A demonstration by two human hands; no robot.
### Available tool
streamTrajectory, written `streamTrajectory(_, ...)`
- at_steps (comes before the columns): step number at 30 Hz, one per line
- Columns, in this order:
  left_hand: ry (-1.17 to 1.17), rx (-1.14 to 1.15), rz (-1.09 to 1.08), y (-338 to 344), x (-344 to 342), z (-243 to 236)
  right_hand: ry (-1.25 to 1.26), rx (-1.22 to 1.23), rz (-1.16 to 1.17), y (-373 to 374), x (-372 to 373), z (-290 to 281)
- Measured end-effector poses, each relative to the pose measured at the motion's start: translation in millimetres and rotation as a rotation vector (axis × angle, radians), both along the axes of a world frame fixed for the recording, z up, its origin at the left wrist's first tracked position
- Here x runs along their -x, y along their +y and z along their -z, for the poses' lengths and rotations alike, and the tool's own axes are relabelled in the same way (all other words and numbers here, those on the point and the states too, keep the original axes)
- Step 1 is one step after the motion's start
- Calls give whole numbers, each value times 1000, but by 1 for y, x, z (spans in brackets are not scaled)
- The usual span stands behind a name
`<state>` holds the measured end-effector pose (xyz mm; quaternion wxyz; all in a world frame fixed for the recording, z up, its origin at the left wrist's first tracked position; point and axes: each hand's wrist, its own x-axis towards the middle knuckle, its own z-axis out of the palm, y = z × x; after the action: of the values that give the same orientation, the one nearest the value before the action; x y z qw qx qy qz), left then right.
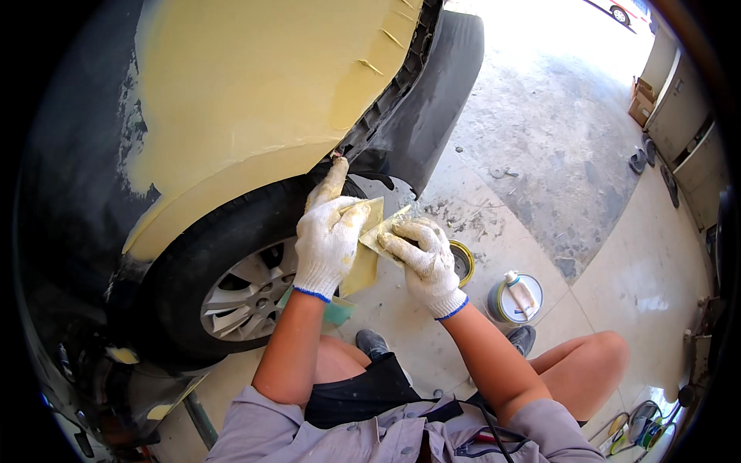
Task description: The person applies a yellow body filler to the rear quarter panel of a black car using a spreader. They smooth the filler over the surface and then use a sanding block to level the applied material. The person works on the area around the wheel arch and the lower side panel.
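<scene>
A spreader was pinched by the right hand, a smeared board by the left hand, just right of the wheel. Above the wheel, the yellow-coated panel was seemingly being filled; a light edge pass seemed required.

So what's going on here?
Someone is working beside a car, its body panel largely coated in pale-yellow filler. The left gloved hand holds a yellow-smeared sheet, one finger reaching up to the panel's edge above the tire. The right gloved hand grips a filler-smeared spreader close by. A yellow-rimmed tin and a can with a white bottle on top stand nearby.
</scene>
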<state>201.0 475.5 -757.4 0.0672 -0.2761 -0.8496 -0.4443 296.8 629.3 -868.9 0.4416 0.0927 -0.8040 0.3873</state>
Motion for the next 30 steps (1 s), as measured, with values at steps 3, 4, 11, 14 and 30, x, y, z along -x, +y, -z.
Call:
streamTrajectory(3, 17, -76, 57, -4, 3, 7, -28, -52, -24, -9, -8, 0)
streamTrajectory(4, -29, -106, 72, -2, 3, 6, -53, -68, -29, -11, -13, -1)
streamTrajectory(11, 271, 160, 23, -2, -4, -4, -527, 488, -53, 17, -51, 45)
streamTrajectory(14, 528, 340, -22, 0, -4, -9, -317, 1540, -266, 57, -43, 19)
streamTrajectory(30, 611, 539, -35, 8, 12, 26, 332, 280, 141, 200, 225, -271)
